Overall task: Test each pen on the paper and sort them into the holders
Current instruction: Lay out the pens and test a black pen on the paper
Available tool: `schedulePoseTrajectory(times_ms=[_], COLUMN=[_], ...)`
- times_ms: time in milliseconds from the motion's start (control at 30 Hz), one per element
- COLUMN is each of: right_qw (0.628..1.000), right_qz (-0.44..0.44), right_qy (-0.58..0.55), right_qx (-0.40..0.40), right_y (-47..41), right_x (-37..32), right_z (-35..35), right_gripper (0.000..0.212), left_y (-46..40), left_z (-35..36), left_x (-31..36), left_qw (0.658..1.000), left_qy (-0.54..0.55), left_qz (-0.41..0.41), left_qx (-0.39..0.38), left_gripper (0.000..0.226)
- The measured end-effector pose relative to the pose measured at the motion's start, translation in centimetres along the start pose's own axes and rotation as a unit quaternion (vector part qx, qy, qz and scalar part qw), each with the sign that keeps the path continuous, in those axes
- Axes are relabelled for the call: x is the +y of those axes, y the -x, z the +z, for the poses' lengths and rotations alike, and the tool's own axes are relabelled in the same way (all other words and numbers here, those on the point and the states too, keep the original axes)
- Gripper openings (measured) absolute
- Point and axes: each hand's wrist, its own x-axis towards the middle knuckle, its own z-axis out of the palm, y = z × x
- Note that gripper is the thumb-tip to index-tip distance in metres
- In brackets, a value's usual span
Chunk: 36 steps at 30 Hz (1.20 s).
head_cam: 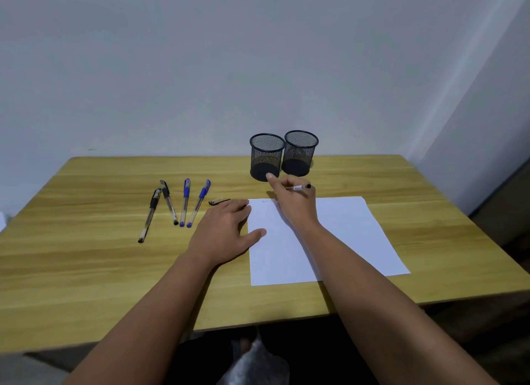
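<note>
My right hand (294,202) grips a black pen (301,187) over the top left of the white paper (344,235); the pen's rear end sticks out to the right and the forefinger points at the left mesh holder (266,156). A second black mesh holder (300,153) stands just right of it; both look empty. A small faint mark (264,201) shows at the paper's top left. My left hand (226,230) lies flat, thumb on the paper's left edge. Left of it lie two black pens (149,215) (169,202), two blue pens (185,202) (198,203) and a black pen cap (219,201).
The wooden table (86,264) stands against a pale wall. Its front edge runs close to my body and its right edge drops off by a grey wall corner. A white object (2,220) shows at the far left edge.
</note>
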Motion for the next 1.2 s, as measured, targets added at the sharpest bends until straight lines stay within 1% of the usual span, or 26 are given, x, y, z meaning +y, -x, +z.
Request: schedulePoseTrajectory(times_ms=[67, 200, 300, 500, 667, 1033, 1200], right_qw=[1.000, 1.000, 1.000, 0.999, 0.997, 0.998, 0.998], right_qz=[-0.003, 0.009, 0.010, -0.004, -0.016, 0.008, 0.005], right_qy=[0.018, 0.019, 0.028, 0.054, 0.080, 0.059, 0.055], right_qx=[-0.003, -0.004, -0.001, -0.007, 0.009, 0.015, 0.018], right_y=[0.01, -0.31, -0.40, -0.26, -0.29, -0.03, -0.03], right_x=[0.23, 0.85, 1.00, 0.82, 0.68, 0.52, 0.47], right_z=[0.05, 0.05, 0.07, 0.08, 0.13, 0.05, 0.01], right_gripper=[0.054, 0.039, 0.035, 0.034, 0.034, 0.032, 0.033], left_y=[0.04, -0.01, -0.09, -0.13, -0.13, -0.09, -0.07], left_z=[0.09, 0.18, 0.23, 0.32, 0.29, 0.23, 0.13], left_x=[-0.02, -0.11, -0.14, -0.28, -0.24, -0.19, -0.10], left_qw=[1.000, 1.000, 1.000, 1.000, 1.000, 1.000, 1.000], left_qy=[0.002, -0.002, 0.000, -0.003, -0.002, -0.005, -0.008], left_qz=[0.001, 0.000, -0.002, -0.004, -0.005, -0.004, -0.007], left_qx=[0.003, 0.002, 0.002, -0.002, -0.002, -0.001, -0.005], left_gripper=[0.076, 0.075, 0.077, 0.078, 0.076, 0.075, 0.076])
